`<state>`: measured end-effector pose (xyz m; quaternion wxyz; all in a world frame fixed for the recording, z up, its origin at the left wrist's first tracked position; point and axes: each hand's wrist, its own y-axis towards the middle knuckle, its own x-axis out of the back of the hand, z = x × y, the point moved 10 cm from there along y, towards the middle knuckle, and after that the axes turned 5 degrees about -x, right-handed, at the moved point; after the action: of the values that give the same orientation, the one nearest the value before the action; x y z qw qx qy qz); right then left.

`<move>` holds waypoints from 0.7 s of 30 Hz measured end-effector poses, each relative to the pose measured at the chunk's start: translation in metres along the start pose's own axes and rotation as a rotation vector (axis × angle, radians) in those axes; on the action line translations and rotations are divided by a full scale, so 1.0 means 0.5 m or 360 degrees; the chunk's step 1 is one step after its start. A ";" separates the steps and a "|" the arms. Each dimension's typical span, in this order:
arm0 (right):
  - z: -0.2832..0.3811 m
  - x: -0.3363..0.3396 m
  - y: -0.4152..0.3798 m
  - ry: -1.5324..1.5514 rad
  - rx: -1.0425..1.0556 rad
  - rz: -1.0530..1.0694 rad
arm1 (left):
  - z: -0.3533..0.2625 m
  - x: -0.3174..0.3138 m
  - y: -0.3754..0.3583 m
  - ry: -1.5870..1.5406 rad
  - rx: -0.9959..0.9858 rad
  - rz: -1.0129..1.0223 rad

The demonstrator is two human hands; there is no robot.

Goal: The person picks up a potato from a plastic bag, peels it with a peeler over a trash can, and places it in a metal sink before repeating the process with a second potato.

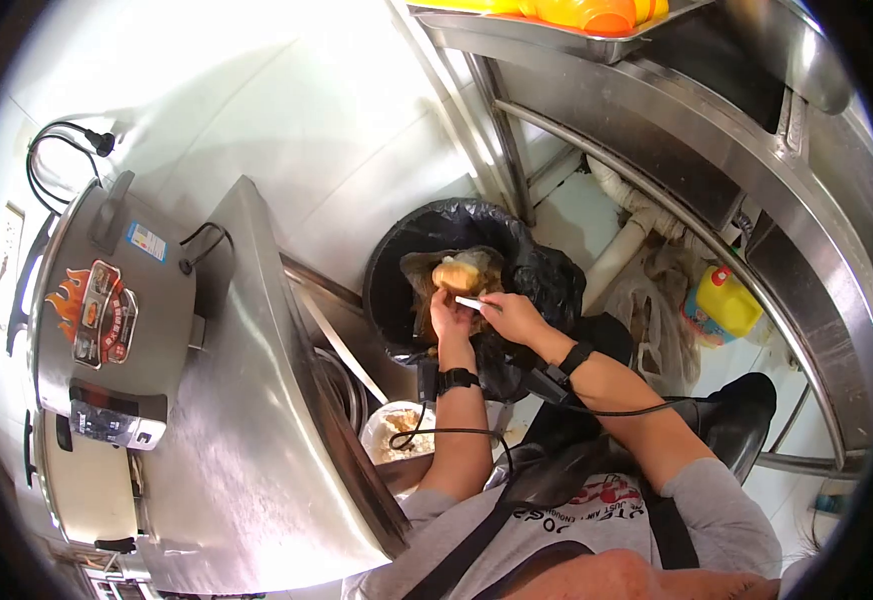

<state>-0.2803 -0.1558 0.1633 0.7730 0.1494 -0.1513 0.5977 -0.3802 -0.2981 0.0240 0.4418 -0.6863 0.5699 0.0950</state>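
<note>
Over a black-lined bin (394, 290), my left hand (451, 316) has its fingers wrapped round the lower side of a rounded, yellow-brown vegetable (457, 277), possibly an onion or a potato. Close on its right, my right hand (515, 318) is closed on a small white tool (471, 303), whose end points left towards the left hand's fingers. The tool's working part cannot be made out. Brownish scraps or peelings lie in the bin below the vegetable.
A steel counter (247, 440) on the left bears a large grey cooker (147, 290). Below its edge stands a container (382, 425) of pale pieces. A steel frame (657, 165), pipes (617, 265) and a yellow bottle (729, 303) are on the right. Orange items (592, 12) lie in a tray (612, 45).
</note>
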 end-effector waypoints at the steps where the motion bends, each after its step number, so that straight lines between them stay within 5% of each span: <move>1: 0.001 -0.007 -0.002 0.0012 0.0016 0.0032 | 0.003 0.020 0.020 -0.0086 -0.0022 -0.0043; 7: 0.020 0.150 0.001 0.0344 0.0011 -0.0745 | -0.067 0.035 -0.033 0.0460 -0.0529 -0.0427; 11: -0.064 0.167 0.003 0.1329 -0.0599 -0.0575 | -0.115 0.015 -0.034 0.1156 -0.1055 -0.0790; 15: -0.066 0.131 0.006 0.0899 -0.0541 -0.0184 | -0.102 -0.065 0.005 0.1573 -0.1025 -0.0611; 18: -0.067 0.136 -0.017 0.1060 -0.0746 -0.0008 | -0.073 -0.137 0.047 0.2080 -0.1104 -0.0245; 20: -0.092 0.142 -0.019 0.1205 -0.0803 0.0028 | 0.028 -0.184 0.092 0.3132 -0.0912 0.0512; 21: -0.104 0.141 -0.023 0.1384 -0.0875 0.0039 | 0.040 -0.142 0.091 0.3270 -0.0344 0.0188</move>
<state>-0.2496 -0.0751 0.1443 0.7681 -0.3233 0.0308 0.5518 -0.4358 -0.2325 0.0344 -0.3269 -0.4435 0.6933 -0.4645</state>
